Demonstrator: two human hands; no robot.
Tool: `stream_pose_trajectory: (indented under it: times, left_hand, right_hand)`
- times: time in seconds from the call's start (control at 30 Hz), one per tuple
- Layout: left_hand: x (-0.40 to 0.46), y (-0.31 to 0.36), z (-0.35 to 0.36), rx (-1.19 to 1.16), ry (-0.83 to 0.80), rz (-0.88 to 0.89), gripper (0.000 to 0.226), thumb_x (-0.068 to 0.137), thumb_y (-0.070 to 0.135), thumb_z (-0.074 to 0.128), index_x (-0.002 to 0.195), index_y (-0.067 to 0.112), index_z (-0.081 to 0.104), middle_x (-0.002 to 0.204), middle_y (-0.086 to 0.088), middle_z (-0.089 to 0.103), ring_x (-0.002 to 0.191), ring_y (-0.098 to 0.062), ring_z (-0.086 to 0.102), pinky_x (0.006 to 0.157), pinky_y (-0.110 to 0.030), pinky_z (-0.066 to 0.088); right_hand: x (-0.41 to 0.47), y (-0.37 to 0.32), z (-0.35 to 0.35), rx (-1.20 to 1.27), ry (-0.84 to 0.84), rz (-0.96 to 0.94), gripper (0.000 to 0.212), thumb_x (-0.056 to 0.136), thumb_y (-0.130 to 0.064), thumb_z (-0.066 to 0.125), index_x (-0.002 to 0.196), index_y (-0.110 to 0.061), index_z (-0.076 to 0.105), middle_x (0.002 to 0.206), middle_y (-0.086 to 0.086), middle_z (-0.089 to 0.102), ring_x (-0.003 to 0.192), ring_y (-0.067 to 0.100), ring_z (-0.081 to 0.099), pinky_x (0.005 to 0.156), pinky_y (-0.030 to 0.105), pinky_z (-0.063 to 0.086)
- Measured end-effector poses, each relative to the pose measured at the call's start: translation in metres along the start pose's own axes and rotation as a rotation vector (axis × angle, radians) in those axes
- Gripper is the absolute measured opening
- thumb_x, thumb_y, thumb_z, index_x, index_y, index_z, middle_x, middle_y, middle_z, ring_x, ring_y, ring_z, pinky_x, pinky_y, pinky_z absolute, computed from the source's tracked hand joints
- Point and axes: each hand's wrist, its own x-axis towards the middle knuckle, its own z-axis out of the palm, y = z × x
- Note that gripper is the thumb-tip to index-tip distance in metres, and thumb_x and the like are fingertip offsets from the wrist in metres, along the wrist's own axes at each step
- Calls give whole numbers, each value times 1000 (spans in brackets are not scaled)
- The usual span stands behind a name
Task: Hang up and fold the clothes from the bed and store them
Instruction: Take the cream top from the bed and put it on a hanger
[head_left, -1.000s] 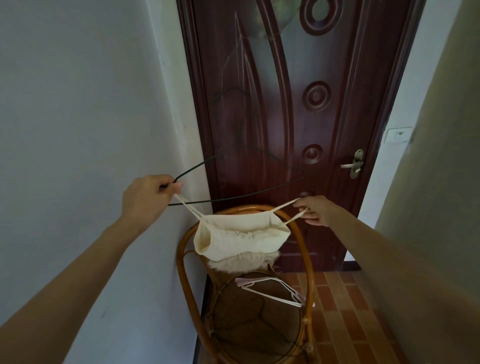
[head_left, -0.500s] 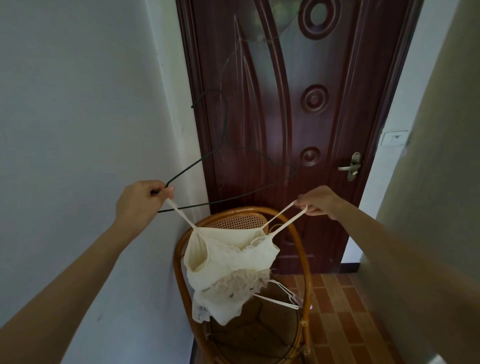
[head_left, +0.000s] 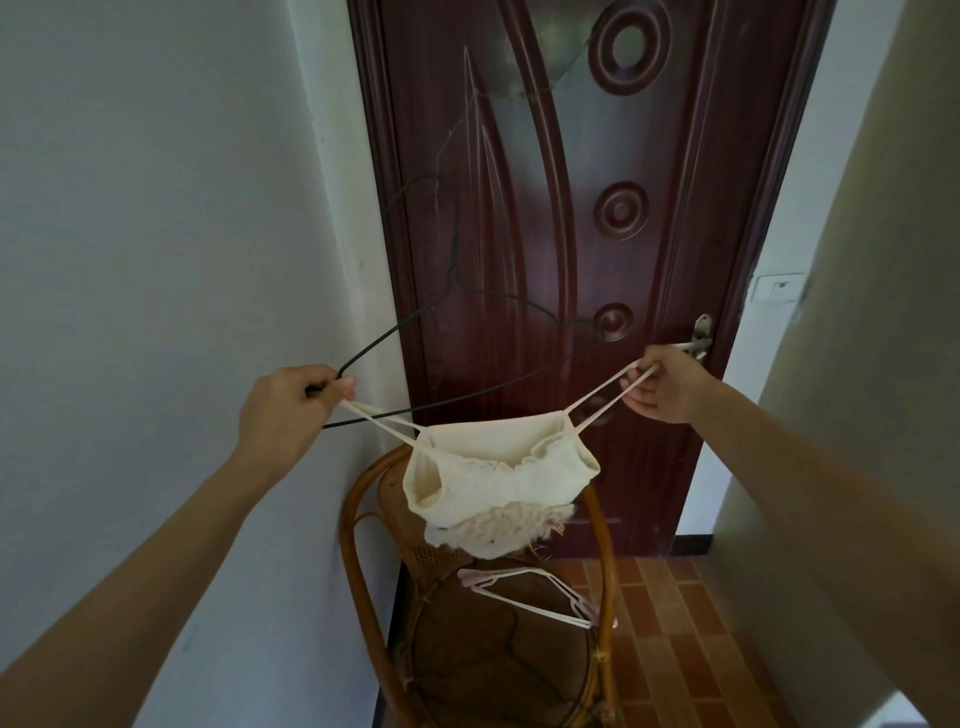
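A cream strappy top (head_left: 493, 483) hangs stretched between my two hands, in front of a dark wooden door. My left hand (head_left: 285, 410) grips the left corner of a dark green wire hanger (head_left: 467, 392) together with the top's left straps. The hanger's hook curls up against the door. My right hand (head_left: 662, 384) pinches the right straps near the door handle, pulling them out to the right.
A rattan chair (head_left: 358, 525) stands under the top, with pale pink hangers (head_left: 524, 592) on its seat. The door (head_left: 597, 156) has a metal handle (head_left: 698, 338). A white wall is on the left, another wall on the right, and red tiled floor (head_left: 670, 618) below.
My right hand has moved out to the right and up, stretching the top wider. The top, which hung twisted half a second ago, is now spread flat between the hands.
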Motion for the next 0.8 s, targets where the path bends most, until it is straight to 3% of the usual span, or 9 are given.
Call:
stream_pose_trajectory:
  times: [0.13, 0.27, 0.47, 0.8]
  left_hand:
    - [0, 0, 3, -34, -8, 10, 23, 94, 26, 62, 76, 19, 73, 44, 4, 37, 48, -19, 34, 55, -29, 28]
    - [0, 3, 6, -59, -26, 35, 23, 94, 25, 62, 73, 24, 71, 39, 9, 39, 47, -19, 33, 54, -29, 27]
    - [-3, 5, 8, -38, -48, 51, 26, 93, 27, 63, 67, 32, 67, 40, 9, 39, 46, -14, 33, 53, -29, 26]
    - [-5, 12, 15, 46, -79, 105, 30, 93, 29, 63, 64, 35, 64, 46, 2, 41, 47, -16, 39, 51, -27, 27]
  right_hand:
    - [-7, -8, -2, 104, -70, -6, 23, 87, -11, 47, 64, -15, 46, 50, -4, 54, 58, 9, 57, 79, 25, 50]
    - [-10, -15, -3, 80, -77, -21, 25, 91, -16, 57, 66, -14, 52, 58, -3, 59, 64, 7, 59, 75, 25, 52]
    - [-15, -26, -6, -14, -64, -82, 18, 91, -15, 63, 73, -14, 60, 48, -6, 57, 47, 2, 58, 55, 18, 57]
    - [-35, -57, -2, -150, -142, -128, 10, 95, -12, 61, 87, -9, 63, 60, -4, 69, 53, 3, 66, 59, 22, 60]
